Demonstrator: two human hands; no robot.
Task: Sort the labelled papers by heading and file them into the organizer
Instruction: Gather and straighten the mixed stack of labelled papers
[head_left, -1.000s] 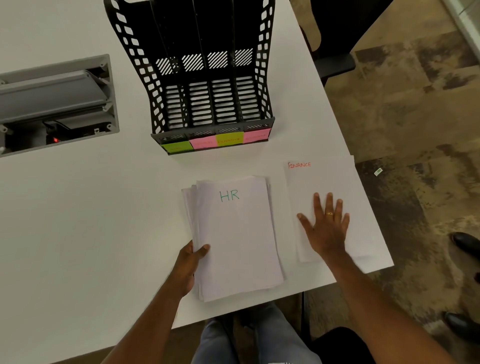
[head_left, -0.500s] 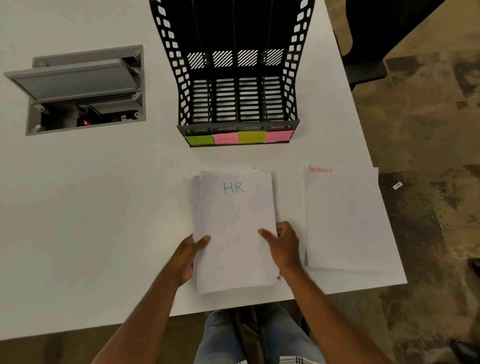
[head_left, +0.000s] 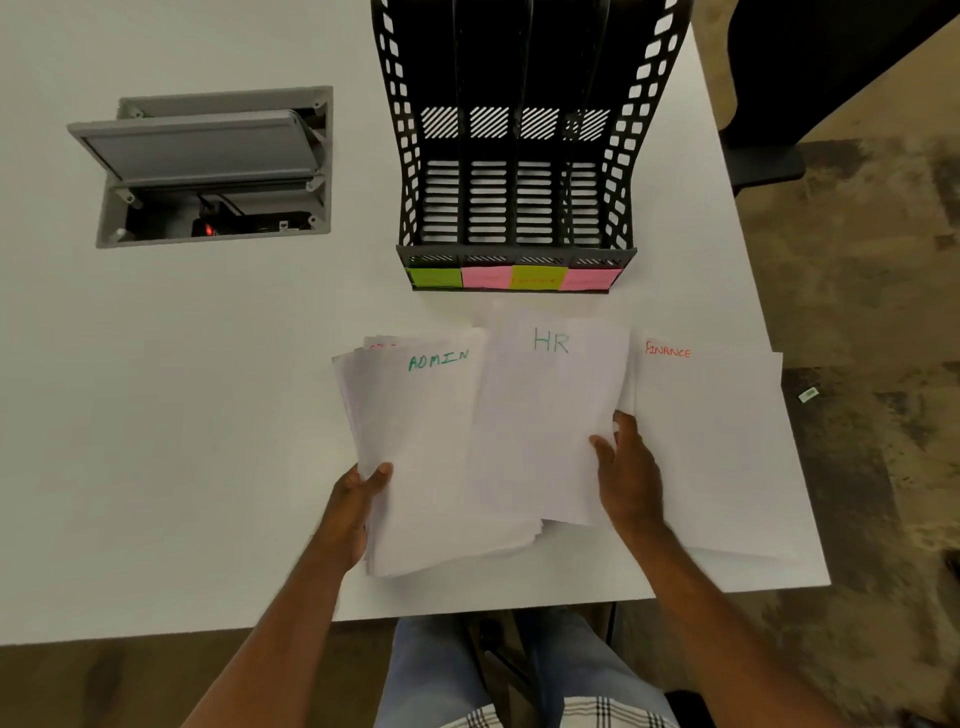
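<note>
Head view shows the HR sheet (head_left: 545, 415) pinched at its right edge by the right hand (head_left: 628, 478), between the paper stack (head_left: 426, 457) topped ADMIN and the FINANCE sheet (head_left: 711, 441). Left hand (head_left: 353, 504) grips the stack's left edge on the white table (head_left: 182, 415), with the black organizer (head_left: 514, 208) just beyond.

Right hand (head_left: 626, 478) pinches HR sheet (head_left: 545, 421) — left hand (head_left: 358, 499) grips stack (head_left: 415, 441) (ADMIN on top).
</note>
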